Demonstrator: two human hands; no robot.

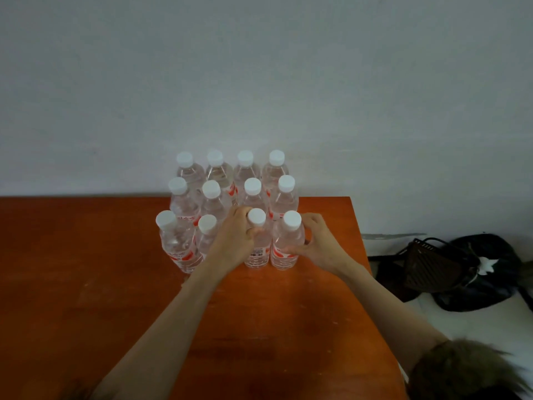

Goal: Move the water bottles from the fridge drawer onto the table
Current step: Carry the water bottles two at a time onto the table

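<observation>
Several clear water bottles with white caps and red-and-white labels stand upright in three rows on the orange-brown wooden table (86, 284), near its far edge by the wall. My left hand (235, 241) is wrapped around the front-row bottle (257, 256) second from the right, just under its cap. My right hand (318, 245) grips the front-right bottle (285, 249) from its right side. Both bottles stand on the table, touching each other. The fridge drawer is out of view.
The table's right edge runs just right of the bottles. On the floor beyond it lie a dark woven basket (432, 264) and a black bag (487, 278). A furry sleeve cuff (461, 370) shows at the bottom right. A pale wall stands behind the table.
</observation>
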